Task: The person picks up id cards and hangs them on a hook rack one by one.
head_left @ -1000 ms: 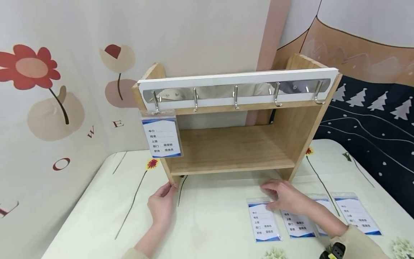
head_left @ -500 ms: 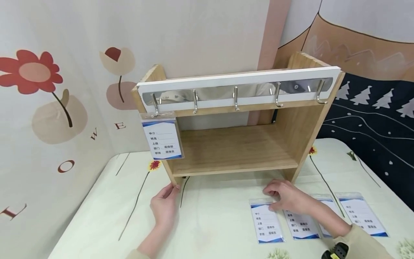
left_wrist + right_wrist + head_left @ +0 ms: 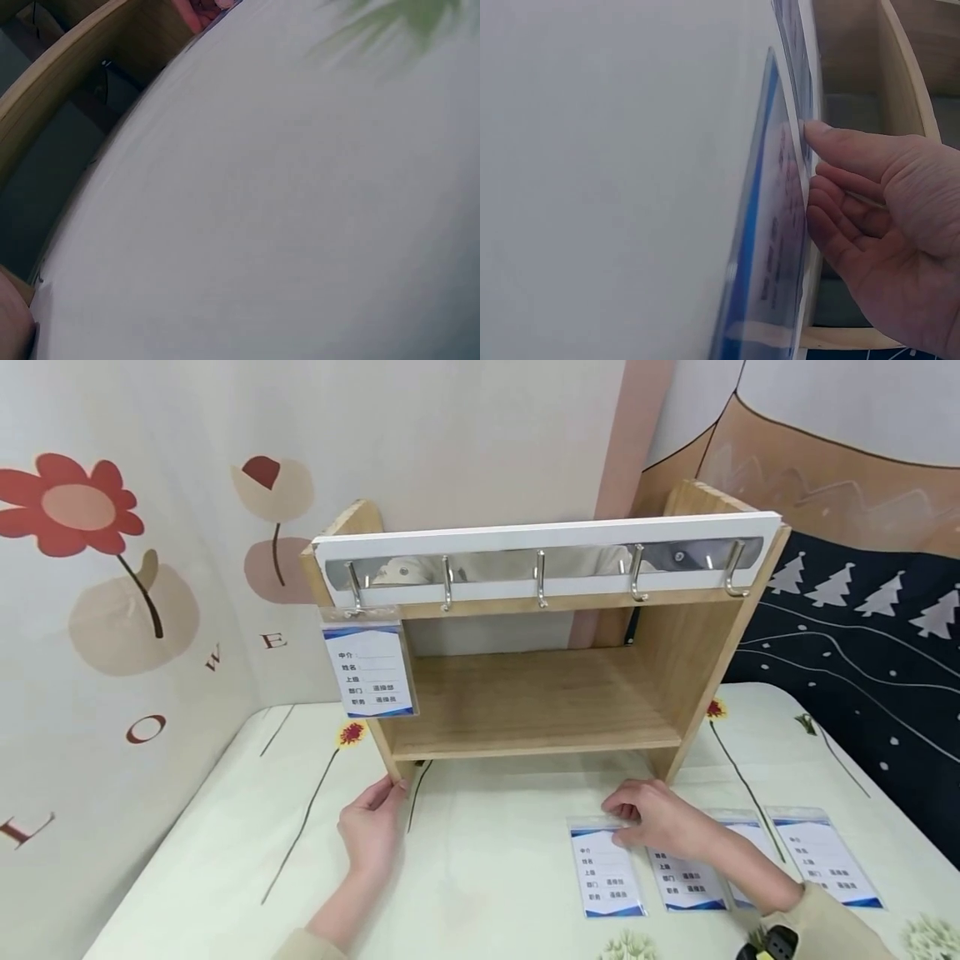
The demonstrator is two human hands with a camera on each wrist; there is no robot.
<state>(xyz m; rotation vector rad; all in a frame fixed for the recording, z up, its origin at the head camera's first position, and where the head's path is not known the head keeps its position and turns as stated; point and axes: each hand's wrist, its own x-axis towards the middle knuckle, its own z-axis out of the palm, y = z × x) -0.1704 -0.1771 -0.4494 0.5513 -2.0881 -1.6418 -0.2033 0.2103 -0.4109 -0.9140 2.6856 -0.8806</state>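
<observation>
A small wooden shelf (image 3: 540,706) stands on the table, with a hook rail (image 3: 492,589) across its upper front. From the leftmost hook hangs a badge in a clear sleeve (image 3: 370,670). My left hand (image 3: 371,827) pinches the foot of the shelf's left side panel between thumb and fingers. Low by the right side panel, my right hand (image 3: 667,822) has loosely bent fingers, its thumb touching the top of the leftmost badge on the table (image 3: 606,877). In the right wrist view the right thumb (image 3: 855,148) lies at a badge's edge, with the fingertips near the tabletop.
More sleeved badges lie to the right: one (image 3: 686,885) is partly under the right hand, another is mostly behind the forearm, and a third (image 3: 828,860) is farthest right. Printed cloths hang behind the shelf. A pale flowered cloth (image 3: 480,860) covers the table.
The head view drifts slightly. Both hands keep their places at the shelf foot and at the badge, and the hanging badge stays on its hook.
</observation>
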